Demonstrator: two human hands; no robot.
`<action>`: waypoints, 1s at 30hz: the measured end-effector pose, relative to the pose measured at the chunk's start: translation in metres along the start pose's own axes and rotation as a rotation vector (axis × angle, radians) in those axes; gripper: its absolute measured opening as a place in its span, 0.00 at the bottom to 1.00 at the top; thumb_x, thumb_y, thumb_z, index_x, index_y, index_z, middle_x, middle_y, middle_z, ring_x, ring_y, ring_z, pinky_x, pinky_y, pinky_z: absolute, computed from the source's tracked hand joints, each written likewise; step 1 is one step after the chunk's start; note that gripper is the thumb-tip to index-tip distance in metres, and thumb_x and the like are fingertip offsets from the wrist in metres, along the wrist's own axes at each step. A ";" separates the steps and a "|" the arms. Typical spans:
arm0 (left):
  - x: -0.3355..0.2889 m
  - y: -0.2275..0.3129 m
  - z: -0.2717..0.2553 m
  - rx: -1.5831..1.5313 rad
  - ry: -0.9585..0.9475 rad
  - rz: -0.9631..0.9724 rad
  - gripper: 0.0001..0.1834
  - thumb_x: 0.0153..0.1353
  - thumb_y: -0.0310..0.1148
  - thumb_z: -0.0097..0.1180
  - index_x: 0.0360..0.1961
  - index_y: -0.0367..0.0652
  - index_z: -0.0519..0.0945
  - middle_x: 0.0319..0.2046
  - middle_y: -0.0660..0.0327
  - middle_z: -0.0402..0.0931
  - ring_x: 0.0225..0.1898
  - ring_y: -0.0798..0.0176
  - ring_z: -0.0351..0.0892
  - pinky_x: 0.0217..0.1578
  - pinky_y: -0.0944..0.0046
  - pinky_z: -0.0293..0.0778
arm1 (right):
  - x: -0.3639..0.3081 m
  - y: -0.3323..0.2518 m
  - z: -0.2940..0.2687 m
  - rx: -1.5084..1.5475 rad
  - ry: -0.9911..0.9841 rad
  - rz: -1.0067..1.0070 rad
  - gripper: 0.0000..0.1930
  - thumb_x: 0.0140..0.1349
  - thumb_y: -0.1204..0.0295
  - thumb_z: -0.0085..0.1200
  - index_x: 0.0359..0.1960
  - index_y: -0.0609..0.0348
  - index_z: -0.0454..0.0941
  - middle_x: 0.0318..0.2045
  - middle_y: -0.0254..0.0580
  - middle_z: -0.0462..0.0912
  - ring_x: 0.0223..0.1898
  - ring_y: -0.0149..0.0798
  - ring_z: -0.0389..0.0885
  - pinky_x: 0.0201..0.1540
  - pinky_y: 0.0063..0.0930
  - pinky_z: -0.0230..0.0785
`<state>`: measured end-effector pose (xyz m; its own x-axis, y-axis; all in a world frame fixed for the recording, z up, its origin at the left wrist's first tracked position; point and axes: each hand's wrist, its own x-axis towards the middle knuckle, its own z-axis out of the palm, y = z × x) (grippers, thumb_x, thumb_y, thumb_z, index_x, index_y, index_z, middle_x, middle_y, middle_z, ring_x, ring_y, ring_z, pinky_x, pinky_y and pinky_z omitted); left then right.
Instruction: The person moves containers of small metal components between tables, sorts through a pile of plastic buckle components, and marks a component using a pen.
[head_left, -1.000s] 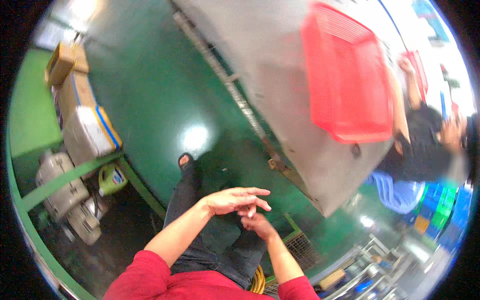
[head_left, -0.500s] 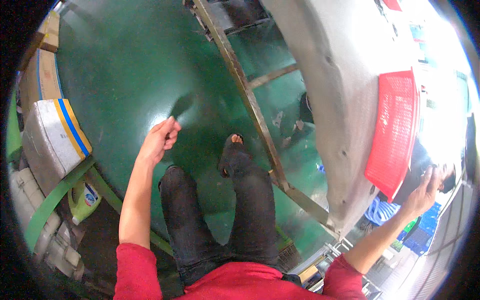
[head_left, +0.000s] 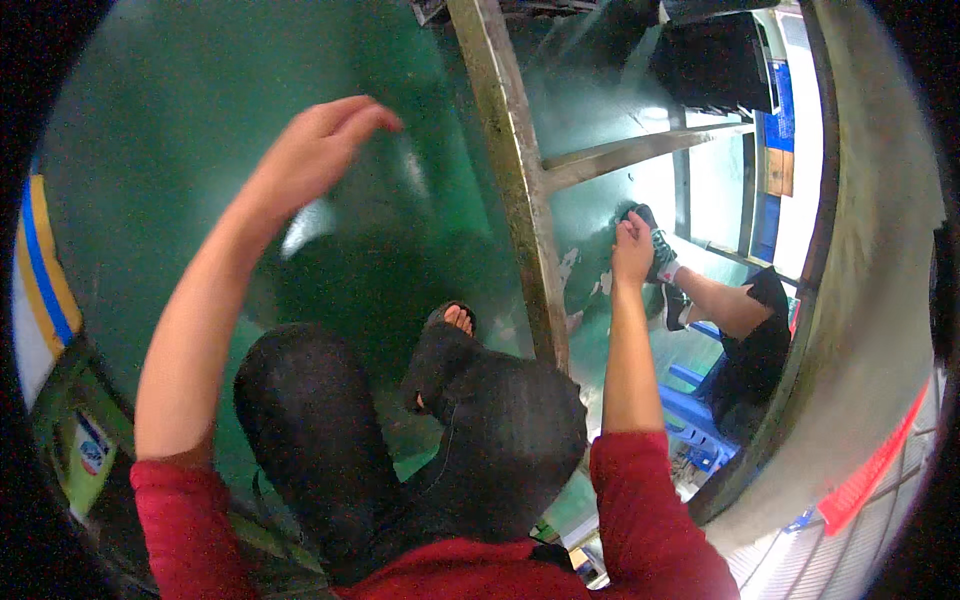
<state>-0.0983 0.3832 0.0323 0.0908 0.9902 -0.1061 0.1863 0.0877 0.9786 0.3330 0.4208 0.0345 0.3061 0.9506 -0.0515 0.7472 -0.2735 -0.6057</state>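
My left hand (head_left: 318,155) hangs over the green floor (head_left: 230,90), fingers loosely stretched and bent at the tips, with nothing visible in it. My right hand (head_left: 632,250) reaches below the table (head_left: 880,280), beyond the metal floor bar (head_left: 512,150). Its fingers are curled together, and whatever may be inside them is hidden. Behind that hand in the picture is a dark laced shoe (head_left: 662,258) on another person's foot; I cannot tell whether they touch. My knees are bent beneath my arms.
A crossbar (head_left: 650,155) joins the floor bar under the table. A blue plastic stool (head_left: 700,425) stands near the other person's leg (head_left: 735,305). A red basket (head_left: 870,470) shows at the table's far right. Left are a taped box (head_left: 45,275) and a green bottle (head_left: 88,465).
My view has dropped lower and shifted. My right hand has gone from beside the red basket to under the table. My left hand's fingers, curled before, have loosened.
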 end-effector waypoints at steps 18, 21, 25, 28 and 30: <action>-0.108 -0.191 0.010 1.015 0.250 -0.650 0.33 0.57 0.28 0.40 0.60 0.73 0.46 0.23 0.49 0.73 0.23 0.50 0.73 0.25 0.53 0.68 | 0.204 0.226 0.046 -0.748 -0.234 -0.019 0.29 0.45 0.68 0.47 0.49 0.76 0.59 0.51 0.62 0.61 0.55 0.54 0.58 0.58 0.35 0.50; -0.102 -0.188 0.006 0.991 0.261 -0.670 0.34 0.57 0.27 0.40 0.60 0.75 0.46 0.23 0.49 0.72 0.22 0.50 0.72 0.25 0.54 0.67 | 0.271 0.280 0.015 -0.548 -0.264 -0.065 0.31 0.44 0.71 0.46 0.52 0.73 0.55 0.51 0.61 0.61 0.55 0.53 0.56 0.58 0.35 0.49; -0.105 -0.189 0.005 1.041 0.188 -0.750 0.34 0.58 0.27 0.39 0.59 0.76 0.46 0.21 0.50 0.70 0.21 0.52 0.70 0.24 0.53 0.66 | 0.267 0.266 0.046 -0.574 -0.255 -0.037 0.31 0.44 0.70 0.46 0.52 0.71 0.57 0.50 0.59 0.63 0.54 0.53 0.58 0.57 0.34 0.51; -0.106 -0.188 0.005 1.093 0.172 -0.760 0.33 0.58 0.27 0.39 0.59 0.75 0.47 0.20 0.50 0.70 0.19 0.52 0.69 0.23 0.54 0.65 | 0.278 0.261 0.051 -0.560 -0.267 -0.016 0.30 0.44 0.70 0.47 0.51 0.71 0.58 0.49 0.58 0.64 0.52 0.52 0.59 0.56 0.34 0.52; -0.111 -0.196 0.001 1.134 0.210 -0.689 0.32 0.58 0.27 0.39 0.59 0.75 0.48 0.20 0.50 0.69 0.18 0.53 0.67 0.22 0.55 0.64 | 0.287 0.260 0.054 -0.546 -0.275 -0.015 0.30 0.44 0.69 0.47 0.51 0.70 0.58 0.48 0.58 0.65 0.52 0.52 0.60 0.55 0.34 0.53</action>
<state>-0.1434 0.2560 -0.1477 -0.4801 0.7880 -0.3854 0.8442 0.5344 0.0410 0.5830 0.6309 -0.1809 0.1841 0.9383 -0.2929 0.9669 -0.2264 -0.1175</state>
